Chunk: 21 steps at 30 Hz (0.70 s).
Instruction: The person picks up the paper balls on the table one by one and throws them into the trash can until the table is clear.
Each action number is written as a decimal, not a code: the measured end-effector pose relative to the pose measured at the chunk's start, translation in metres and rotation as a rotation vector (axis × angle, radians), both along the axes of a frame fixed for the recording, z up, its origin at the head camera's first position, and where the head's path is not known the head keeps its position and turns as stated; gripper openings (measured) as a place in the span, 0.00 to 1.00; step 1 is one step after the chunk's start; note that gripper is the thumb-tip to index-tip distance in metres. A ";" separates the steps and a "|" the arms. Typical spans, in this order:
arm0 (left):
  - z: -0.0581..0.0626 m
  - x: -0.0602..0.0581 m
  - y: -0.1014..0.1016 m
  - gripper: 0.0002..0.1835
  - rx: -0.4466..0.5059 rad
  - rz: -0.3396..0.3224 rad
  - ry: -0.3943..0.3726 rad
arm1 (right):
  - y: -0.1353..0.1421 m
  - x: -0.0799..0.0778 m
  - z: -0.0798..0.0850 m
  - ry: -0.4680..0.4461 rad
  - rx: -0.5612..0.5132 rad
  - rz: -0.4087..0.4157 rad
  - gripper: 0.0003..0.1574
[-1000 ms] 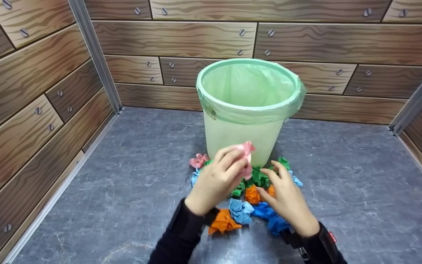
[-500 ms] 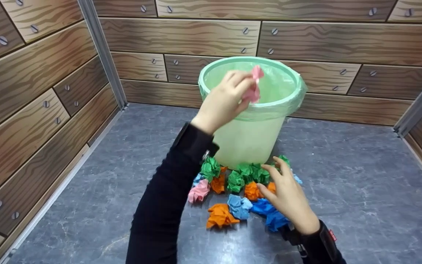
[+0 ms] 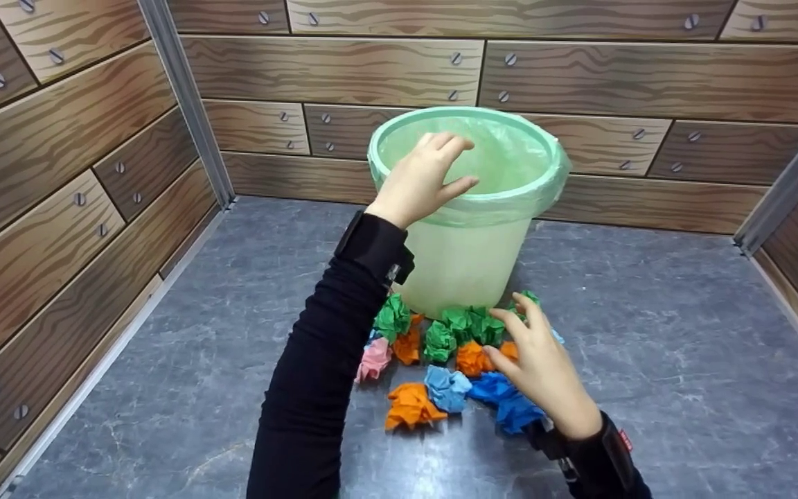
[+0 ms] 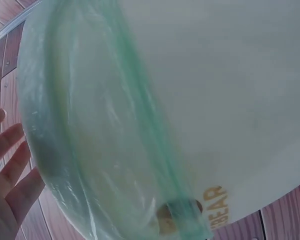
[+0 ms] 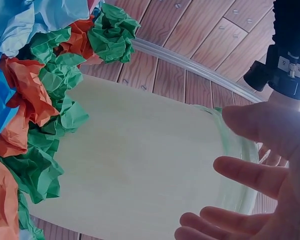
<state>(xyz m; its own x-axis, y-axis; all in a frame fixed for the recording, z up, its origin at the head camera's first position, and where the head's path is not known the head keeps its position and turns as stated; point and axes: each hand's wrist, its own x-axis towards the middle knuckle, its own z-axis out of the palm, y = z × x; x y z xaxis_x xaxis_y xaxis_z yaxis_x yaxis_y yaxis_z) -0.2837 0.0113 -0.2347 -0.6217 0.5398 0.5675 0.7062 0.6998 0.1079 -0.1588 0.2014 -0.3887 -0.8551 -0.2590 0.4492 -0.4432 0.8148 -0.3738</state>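
Observation:
Over the near left rim of a pale green trash can [image 3: 468, 256], my left hand [image 3: 418, 173] hangs with fingers apart and nothing in them. A clear green bag [image 4: 105, 125] lines the can and folds over its rim. My right hand [image 3: 544, 367] hovers with spread fingers above crumpled paper balls at the can's foot, holding nothing. Beneath and beside it lie dark blue paper [image 3: 510, 405], an orange ball [image 3: 474, 358] and green balls [image 3: 472, 324]. Farther left are a light blue ball [image 3: 447, 388], another orange ball [image 3: 413, 405] and a pink ball [image 3: 373, 359]. The can's bottom is hidden.
Wood-print panels [image 3: 343, 76] stand behind the can and along both sides, with metal posts [image 3: 188, 104] at the corners. Grey marbled floor [image 3: 648, 333] stretches around the can and paper. The left sleeve [image 3: 309, 374] covers part of the pile's left side.
My left hand rose from the pile to the can's mouth with a pink crumpled paper and let it go there. The paper is out of sight now. My right hand stayed nearly still.

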 end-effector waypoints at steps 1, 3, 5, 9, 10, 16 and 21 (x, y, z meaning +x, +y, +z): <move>-0.001 0.001 0.000 0.25 0.000 -0.003 -0.001 | 0.000 0.000 0.000 0.000 0.004 0.000 0.28; -0.001 0.003 -0.001 0.25 -0.001 -0.005 0.001 | 0.000 0.000 0.000 -0.001 0.009 -0.001 0.28; -0.001 0.008 -0.002 0.26 -0.001 -0.010 0.025 | 0.001 0.000 0.001 -0.004 0.011 -0.003 0.28; -0.004 0.027 -0.004 0.26 0.041 -0.036 0.099 | 0.002 0.000 0.001 -0.011 0.012 -0.006 0.28; -0.006 0.033 -0.005 0.26 0.064 -0.048 0.116 | 0.002 0.000 0.001 -0.011 0.013 -0.005 0.28; -0.035 0.069 -0.008 0.24 0.157 -0.145 0.178 | 0.002 0.000 0.002 0.004 0.000 0.015 0.29; -0.075 0.090 -0.006 0.23 0.139 -0.195 0.142 | 0.003 0.001 0.002 0.006 -0.005 0.020 0.29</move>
<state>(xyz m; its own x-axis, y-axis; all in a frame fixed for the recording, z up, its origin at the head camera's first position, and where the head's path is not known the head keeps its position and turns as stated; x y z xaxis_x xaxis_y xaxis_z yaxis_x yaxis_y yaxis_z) -0.1935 0.0052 -0.3096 -0.4222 0.5522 0.7189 0.8411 0.5343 0.0836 -0.1581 0.2040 -0.3868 -0.8471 -0.2739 0.4553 -0.4615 0.8039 -0.3751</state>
